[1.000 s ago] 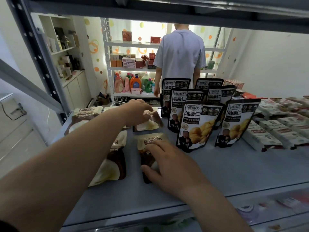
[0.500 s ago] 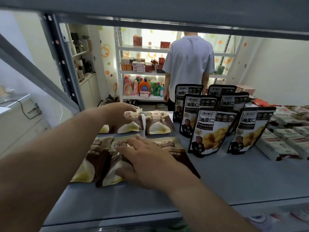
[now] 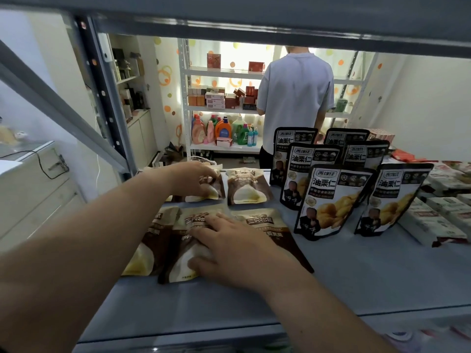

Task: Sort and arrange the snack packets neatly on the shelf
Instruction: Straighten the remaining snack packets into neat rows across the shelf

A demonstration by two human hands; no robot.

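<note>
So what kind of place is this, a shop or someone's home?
Most likely a small shop or stockroom: the grey metal shelf holds rows of black stand-up snack pouches beside flat brown-and-cream snack packets, and the white metal rack behind carries coloured detergent bottles.

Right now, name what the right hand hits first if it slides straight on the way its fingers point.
Likely the back-row packet under the left hand: the right hand lies on the middle front packet, fingers aimed forward-left. Depth is uncertain.
</note>
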